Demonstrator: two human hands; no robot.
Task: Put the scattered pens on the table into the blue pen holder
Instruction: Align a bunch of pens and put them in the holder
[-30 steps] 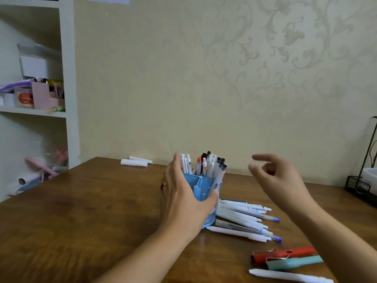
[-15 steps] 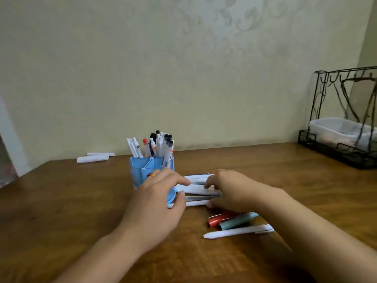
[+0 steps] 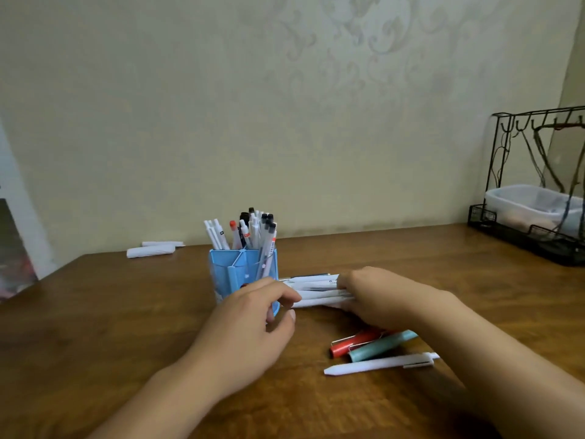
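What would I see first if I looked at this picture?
First, the blue pen holder in the middle of the wooden table, stuffed with upright pens. Beside it, the right hand gathers a bunch of white pens, while a red pen lies nearer.

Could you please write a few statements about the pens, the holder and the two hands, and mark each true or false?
1. The blue pen holder stands upright with pens in it. True.
2. The right hand rests on the bundle of white pens beside the holder. True.
3. The red pen is already in the holder. False: it lies on the table against the teal pen.
4. The left hand holds a white pen aloft. False: it is at the holder's near side.
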